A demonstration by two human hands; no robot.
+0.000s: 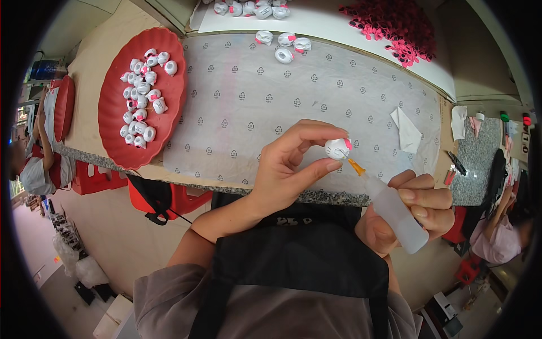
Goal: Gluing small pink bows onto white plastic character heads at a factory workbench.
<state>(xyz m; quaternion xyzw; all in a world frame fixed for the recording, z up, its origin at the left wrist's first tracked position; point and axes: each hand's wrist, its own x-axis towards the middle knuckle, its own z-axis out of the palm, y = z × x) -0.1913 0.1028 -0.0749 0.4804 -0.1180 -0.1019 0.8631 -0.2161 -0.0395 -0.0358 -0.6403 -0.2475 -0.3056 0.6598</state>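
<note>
A small assembly workshop: a red tray of white figurines near the worktable's left edge, co-workers seated alongside.

One red tray of many white figurines, one glue bottle, one folded paper

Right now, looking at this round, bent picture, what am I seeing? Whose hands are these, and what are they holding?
A camera worn on a person's head looks down at their own bare hands; its wide lens bends the edges. The left hand pinches a small white figure with a pink bit. The right hand holds a clear squeeze bottle, its orange needle tip at the figure. On the table's patterned sheet sit a red tray of similar figures, a few loose ones and a pink-and-black pile. Other people sit at both sides.
</note>
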